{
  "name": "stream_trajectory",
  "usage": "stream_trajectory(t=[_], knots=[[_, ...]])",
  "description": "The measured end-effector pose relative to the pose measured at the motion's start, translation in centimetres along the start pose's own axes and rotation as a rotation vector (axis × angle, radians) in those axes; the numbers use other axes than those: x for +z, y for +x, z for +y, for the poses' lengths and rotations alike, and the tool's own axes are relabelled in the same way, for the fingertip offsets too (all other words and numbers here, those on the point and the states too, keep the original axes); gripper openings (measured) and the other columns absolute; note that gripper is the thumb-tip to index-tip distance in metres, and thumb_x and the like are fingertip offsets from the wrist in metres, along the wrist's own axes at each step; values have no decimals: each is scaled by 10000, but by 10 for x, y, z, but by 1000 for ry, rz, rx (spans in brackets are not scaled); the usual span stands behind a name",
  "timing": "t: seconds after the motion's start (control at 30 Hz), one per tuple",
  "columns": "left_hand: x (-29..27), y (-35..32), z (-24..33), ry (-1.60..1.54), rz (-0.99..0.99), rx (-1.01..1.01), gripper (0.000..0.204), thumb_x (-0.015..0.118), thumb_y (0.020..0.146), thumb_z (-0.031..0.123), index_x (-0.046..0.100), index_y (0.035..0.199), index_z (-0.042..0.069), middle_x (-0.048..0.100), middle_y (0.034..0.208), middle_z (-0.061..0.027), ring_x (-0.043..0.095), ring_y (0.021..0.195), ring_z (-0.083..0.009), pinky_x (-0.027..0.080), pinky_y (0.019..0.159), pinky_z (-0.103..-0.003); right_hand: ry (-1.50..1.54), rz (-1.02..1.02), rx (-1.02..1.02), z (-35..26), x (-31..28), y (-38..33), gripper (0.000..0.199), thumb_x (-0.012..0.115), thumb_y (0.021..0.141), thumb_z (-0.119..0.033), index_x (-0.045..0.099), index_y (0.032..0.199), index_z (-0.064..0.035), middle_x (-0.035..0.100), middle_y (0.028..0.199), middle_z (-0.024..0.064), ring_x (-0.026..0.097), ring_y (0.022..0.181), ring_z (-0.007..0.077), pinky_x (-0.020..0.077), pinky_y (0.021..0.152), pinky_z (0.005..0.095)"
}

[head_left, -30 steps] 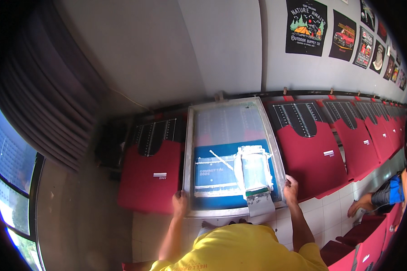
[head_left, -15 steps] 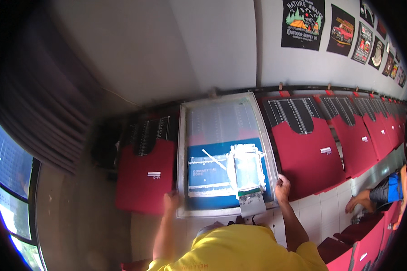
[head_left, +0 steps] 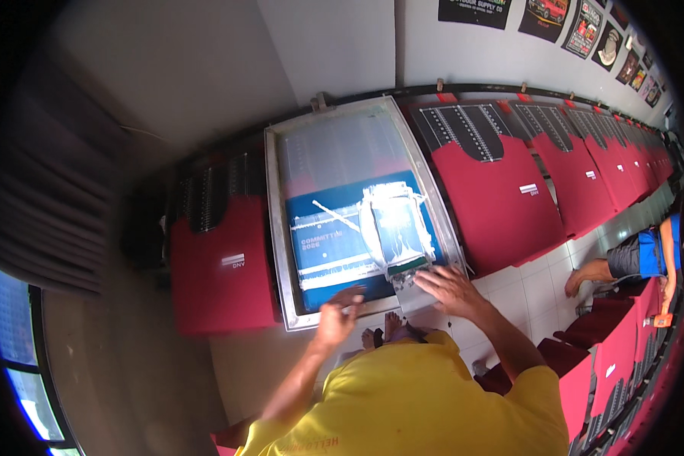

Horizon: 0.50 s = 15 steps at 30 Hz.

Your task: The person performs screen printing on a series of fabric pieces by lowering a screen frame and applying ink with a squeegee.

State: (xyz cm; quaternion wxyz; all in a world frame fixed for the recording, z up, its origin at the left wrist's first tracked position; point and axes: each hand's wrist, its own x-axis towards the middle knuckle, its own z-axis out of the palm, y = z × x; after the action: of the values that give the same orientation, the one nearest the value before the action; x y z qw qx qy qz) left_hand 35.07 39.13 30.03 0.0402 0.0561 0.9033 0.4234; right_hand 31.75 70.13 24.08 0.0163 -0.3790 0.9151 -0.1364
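Observation:
A screen-printing frame (head_left: 274, 228) with a pale rim lies in front of me over a garment board. Its mesh carries a blue stencil area (head_left: 311, 204) with white ink smeared across it. At the near right, a squeegee (head_left: 416, 299) with a flat grey handle leans over the frame's front edge, its blade end by the white ink. My right hand (head_left: 450, 290) is at this squeegee, fingers stretched over its handle from the right. Above the frame's near edge is my left hand (head_left: 336, 323), fingers loosely apart and slightly blurred, holding nothing visible.
A dark red shirt (head_left: 224, 281) on a board lies left of the frame. More red shirts (head_left: 494, 197) on boards line the right side along a black rail (head_left: 494, 93). At far right, another person (head_left: 650, 251) in blue holds an orange tool (head_left: 663, 321).
Both hands have left the frame's sides and come inward, the right one to the squeegee, the left one above the near edge. The view has shifted, so the frame appears higher and further left.

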Motion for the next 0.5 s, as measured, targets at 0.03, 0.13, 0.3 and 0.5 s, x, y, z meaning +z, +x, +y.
stream_trajectory(t=[0.03,0.13,0.3,0.5], knots=[[16,3,6,67,-10,266,214,603,961,112,697,1137,37,675,1183,-175,635,1133,-323,508,979,-408,55,-21,13,0,-7,4,745,769,762,-230,452,1424,-100,481,1431,91,467,1281,306,352,1093,469],[38,23,34,150,-187,434,394,502,991,140,507,1351,-18,547,1354,-231,505,1269,-415,403,1067,-475,114,69,101,0,-20,22,650,767,746,-188,513,1338,-96,516,1383,87,501,1234,292,372,1067,469],[47,22,40,420,-160,424,390,541,955,134,517,1326,14,576,1321,-191,561,1222,-337,400,1032,-469,100,237,119,-9,-11,23,364,734,705,-143,644,1050,-72,635,1185,50,559,1123,244,415,971,425],[64,37,6,634,-85,530,390,546,917,136,522,1276,-14,575,1297,-193,635,1085,-282,398,996,-449,-25,354,105,6,32,39,310,697,717,-101,673,1026,-83,651,1156,33,551,1108,233,391,974,425]])
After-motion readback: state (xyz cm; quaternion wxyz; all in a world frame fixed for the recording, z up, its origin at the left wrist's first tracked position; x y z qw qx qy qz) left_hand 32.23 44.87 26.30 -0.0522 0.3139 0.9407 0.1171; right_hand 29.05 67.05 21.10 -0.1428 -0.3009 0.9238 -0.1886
